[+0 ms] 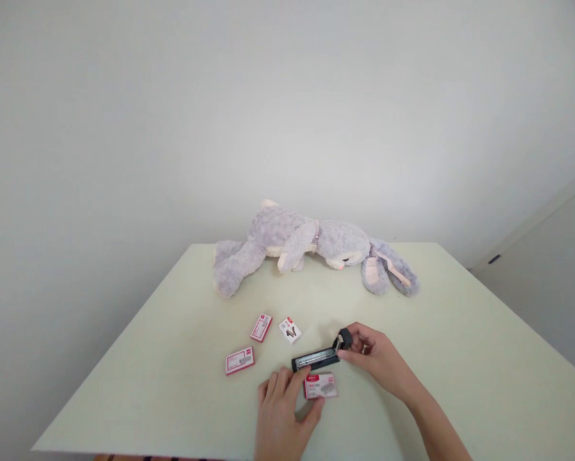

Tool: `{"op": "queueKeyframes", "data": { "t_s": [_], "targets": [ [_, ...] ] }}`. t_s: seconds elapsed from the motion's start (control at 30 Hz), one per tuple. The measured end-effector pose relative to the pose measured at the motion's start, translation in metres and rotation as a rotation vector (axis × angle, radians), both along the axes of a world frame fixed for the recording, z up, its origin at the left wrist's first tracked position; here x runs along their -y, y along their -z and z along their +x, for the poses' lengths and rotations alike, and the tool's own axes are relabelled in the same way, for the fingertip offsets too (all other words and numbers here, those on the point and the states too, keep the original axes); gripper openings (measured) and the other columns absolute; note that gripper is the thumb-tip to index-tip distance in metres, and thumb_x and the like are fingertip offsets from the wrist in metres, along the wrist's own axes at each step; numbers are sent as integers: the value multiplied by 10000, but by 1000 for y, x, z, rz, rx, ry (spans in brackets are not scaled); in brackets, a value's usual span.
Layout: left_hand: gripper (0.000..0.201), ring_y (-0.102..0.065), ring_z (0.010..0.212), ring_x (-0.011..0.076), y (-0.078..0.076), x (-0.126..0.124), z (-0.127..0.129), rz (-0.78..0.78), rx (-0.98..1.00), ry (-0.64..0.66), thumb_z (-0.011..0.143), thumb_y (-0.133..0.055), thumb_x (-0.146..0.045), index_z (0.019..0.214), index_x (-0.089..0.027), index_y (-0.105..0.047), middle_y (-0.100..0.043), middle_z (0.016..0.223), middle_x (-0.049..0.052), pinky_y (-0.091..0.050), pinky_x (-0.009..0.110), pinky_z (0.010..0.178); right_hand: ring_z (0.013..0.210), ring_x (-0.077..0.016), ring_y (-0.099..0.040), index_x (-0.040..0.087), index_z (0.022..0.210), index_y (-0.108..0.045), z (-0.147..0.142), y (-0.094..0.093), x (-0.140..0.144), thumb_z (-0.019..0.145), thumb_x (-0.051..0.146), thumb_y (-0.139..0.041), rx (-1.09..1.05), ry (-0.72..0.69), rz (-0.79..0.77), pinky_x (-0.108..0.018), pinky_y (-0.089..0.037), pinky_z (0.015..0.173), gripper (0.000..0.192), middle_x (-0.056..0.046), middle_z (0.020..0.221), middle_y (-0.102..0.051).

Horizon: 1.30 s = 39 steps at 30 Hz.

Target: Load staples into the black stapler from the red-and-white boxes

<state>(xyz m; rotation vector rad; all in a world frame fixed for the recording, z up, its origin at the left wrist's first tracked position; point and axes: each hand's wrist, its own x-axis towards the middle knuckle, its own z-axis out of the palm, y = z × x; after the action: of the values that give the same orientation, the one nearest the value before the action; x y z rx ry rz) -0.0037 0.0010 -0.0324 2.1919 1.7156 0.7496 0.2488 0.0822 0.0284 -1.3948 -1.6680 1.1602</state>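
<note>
The right hand (381, 360) grips the dark head of an opened stapler (317, 359) between thumb and fingers; the left hand (278, 410) curves round a small staple box (326, 387) just beside it, though whether it pinches the box or steadies the stapler I cannot tell. The stapler lies on the desk (172, 403), metal channel bared. It should prove stiff, fairly light and likely to swing at its hinge, so the base is best held along its sides. The box, probably thin card, wants a gentle edge grip. Further out lie three more small boxes (240, 361), then a soft plush rabbit (287, 235).
</note>
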Motion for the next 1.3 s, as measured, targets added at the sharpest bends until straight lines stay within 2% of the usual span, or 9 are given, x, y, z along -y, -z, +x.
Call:
{"op": "queueKeyframes", "data": {
  "t_s": [0.13, 0.3, 0.5, 0.6, 0.73, 0.87, 1.03, 1.17, 1.3],
  "targets": [
    [523, -632, 1041, 287, -2, 0, 0, -19, 4, -12, 876, -724, -460, 1373, -350, -606, -672, 1099, 61, -456, 433, 886, 609, -124, -457, 217, 920, -684, -27, -10, -2, 835, 453, -761, 70, -93, 47, -243, -349, 607, 263, 80, 632, -483],
    [543, -626, 1017, 287, -4, -2, 1, -27, 1, 12, 829, -767, -423, 1350, -361, -625, -665, 1074, 57, -462, 432, 881, 579, -110, -453, 230, 843, -685, -51, -2, -1, 783, 331, -801, 233, -124, 82, -229, -285, 569, 165, 89, 624, -470],
    [465, -636, 965, 253, -1, 0, -2, -24, -1, 98, 820, -801, -385, 1269, -412, -685, -640, 997, 37, -498, 391, 826, 597, -111, -493, 232, 843, -641, -53, 8, -3, 763, 249, -784, 359, -103, 101, -225, -271, 579, 165, 92, 638, -499],
    [389, -641, 942, 248, 10, 4, -39, 62, -28, -11, 855, -764, -439, 1238, -408, -705, -643, 1014, 45, -513, 387, 795, 606, -115, -502, 230, 837, -626, -42, 12, -3, 792, 269, -761, 354, -72, 102, -230, -288, 594, 147, 91, 646, -493],
    [369, -634, 932, 255, 23, 5, -115, 234, -66, -219, 866, -721, -476, 1229, -408, -712, -650, 1111, 55, -534, 413, 805, 594, -124, -487, 239, 875, -656, -31, 13, -1, 815, 298, -732, 347, -54, 80, -241, -290, 590, 114, 90, 635, -462],
    [317, -627, 993, 265, 15, 4, -154, 231, -101, -223, 867, -704, -477, 1167, -380, -739, -627, 1259, 58, -546, 450, 868, 599, -134, -482, 243, 893, -667, -28, 12, 0, 816, 325, -727, 325, -38, 62, -242, -296, 594, 127, 84, 630, -467],
    [436, -528, 1318, 311, -6, -10, -156, 136, -103, -133, 902, -675, -422, 1326, -342, -612, -537, 1481, 58, -452, 529, 1097, 594, -131, -476, 239, 885, -663, -27, 12, 2, 829, 331, -724, 324, -34, 66, -242, -293, 590, 124, 84, 630, -462],
    [551, -594, 1227, 294, -6, -32, -153, 26, -75, -43, 889, -699, -465, 1397, -312, -550, -636, 1352, 64, -496, 490, 1040, 597, -128, -479, 240, 902, -656, -26, 13, 3, 834, 337, -722, 338, -34, 75, -240, -296, 595, 136, 88, 633, -462],
    [629, -618, 1136, 288, -2, -48, -132, 43, -87, -154, 889, -682, -474, 1472, -312, -510, -613, 1274, 83, -511, 477, 978, 592, -131, -484, 236, 865, -634, -27, 14, 5, 819, 364, -731, 342, 13, 57, -242, -289, 578, 167, 82, 625, -487]
  ]
}}
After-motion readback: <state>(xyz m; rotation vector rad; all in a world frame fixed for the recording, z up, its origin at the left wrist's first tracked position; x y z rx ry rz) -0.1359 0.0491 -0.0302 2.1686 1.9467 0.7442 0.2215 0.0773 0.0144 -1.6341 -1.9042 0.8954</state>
